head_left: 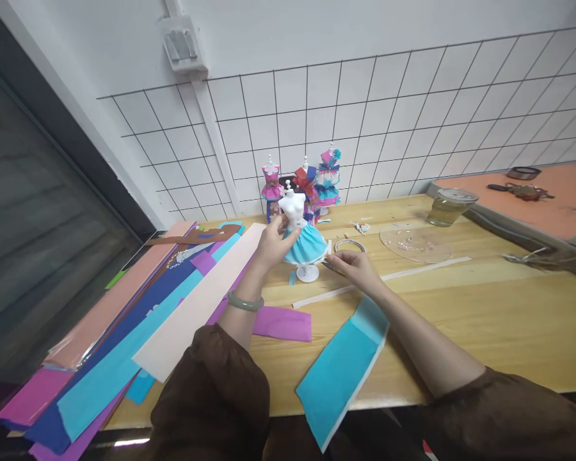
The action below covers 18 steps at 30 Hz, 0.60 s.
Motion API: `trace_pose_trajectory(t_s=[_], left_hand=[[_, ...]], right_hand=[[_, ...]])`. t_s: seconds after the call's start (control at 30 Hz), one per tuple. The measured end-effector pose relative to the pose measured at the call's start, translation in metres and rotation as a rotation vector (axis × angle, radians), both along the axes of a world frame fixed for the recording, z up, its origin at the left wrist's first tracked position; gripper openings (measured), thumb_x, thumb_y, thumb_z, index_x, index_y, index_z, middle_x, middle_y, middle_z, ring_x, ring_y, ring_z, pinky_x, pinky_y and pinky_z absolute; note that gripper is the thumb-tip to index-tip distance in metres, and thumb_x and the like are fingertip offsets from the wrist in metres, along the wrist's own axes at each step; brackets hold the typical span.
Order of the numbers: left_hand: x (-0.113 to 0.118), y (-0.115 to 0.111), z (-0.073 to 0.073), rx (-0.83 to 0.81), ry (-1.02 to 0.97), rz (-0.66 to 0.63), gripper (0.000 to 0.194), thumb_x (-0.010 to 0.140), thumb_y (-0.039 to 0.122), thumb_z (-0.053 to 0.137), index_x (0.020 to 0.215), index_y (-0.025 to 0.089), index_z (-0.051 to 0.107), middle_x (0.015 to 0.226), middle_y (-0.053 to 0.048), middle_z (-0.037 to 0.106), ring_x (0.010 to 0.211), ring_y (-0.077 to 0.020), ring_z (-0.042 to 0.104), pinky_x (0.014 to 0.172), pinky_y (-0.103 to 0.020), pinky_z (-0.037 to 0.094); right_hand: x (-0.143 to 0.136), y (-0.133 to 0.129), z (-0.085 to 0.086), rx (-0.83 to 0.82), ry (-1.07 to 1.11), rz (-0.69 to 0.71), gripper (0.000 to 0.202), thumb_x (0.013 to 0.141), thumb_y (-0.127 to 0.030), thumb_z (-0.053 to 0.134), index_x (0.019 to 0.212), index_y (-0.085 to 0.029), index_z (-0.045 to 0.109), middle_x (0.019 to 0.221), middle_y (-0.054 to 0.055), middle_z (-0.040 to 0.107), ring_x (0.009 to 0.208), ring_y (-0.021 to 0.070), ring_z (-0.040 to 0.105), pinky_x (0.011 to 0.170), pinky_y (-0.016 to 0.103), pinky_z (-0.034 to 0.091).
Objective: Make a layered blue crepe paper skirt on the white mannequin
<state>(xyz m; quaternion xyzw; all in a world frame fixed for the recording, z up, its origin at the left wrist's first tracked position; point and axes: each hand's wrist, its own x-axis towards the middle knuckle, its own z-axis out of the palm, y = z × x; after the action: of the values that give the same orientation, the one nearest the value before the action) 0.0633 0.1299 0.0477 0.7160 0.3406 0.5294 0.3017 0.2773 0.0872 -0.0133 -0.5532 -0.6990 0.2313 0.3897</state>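
In the head view, a small white dress-form mannequin (294, 208) stands upright on a round white base (308, 274). It wears a gathered turquoise skirt (304, 243) with a white hem. My left hand (273, 243) grips the mannequin around its waist, thumb in front. My right hand (358, 269) is pinched beside the hem at the skirt's right, with a small white strip (329, 246) at its fingertips. A dark pointed piece shows under those fingers; its kind is unclear. A turquoise crepe paper sheet (343, 365) lies below my right forearm, overhanging the table's front edge.
Several dressed mannequins (329, 176) stand behind, against the gridded wall. Folded coloured papers (125, 333) cover the left side. A tape roll (350, 246), long white strip (427, 269), clear dish with beads (415, 246) and cup of yellowish liquid (448, 208) lie to the right.
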Motion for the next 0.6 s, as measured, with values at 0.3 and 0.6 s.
trace_pose_trajectory(t_s=[0.3, 0.6], left_hand=[[-0.002, -0.001, 0.002, -0.014, 0.051, 0.000, 0.040, 0.079, 0.031, 0.060, 0.115, 0.016, 0.055, 0.118, -0.010, 0.062, 0.106, -0.0228, 0.059, 0.091, -0.036, 0.045], [0.000, -0.010, 0.006, 0.010, 0.138, 0.004, 0.051, 0.076, 0.034, 0.064, 0.123, 0.019, 0.051, 0.122, -0.009, 0.059, 0.111, -0.0226, 0.056, 0.095, -0.036, 0.043]], right_hand=[[0.032, 0.021, -0.018, -0.041, -0.303, -0.259, 0.019, 0.076, -0.029, 0.056, 0.080, -0.017, 0.070, 0.092, 0.014, 0.067, 0.093, 0.0278, 0.058, 0.076, 0.035, 0.041], [0.031, 0.020, -0.011, -0.012, -0.212, -0.261, 0.020, 0.080, -0.032, 0.051, 0.078, -0.019, 0.066, 0.089, 0.011, 0.065, 0.092, 0.0269, 0.056, 0.080, 0.038, 0.039]])
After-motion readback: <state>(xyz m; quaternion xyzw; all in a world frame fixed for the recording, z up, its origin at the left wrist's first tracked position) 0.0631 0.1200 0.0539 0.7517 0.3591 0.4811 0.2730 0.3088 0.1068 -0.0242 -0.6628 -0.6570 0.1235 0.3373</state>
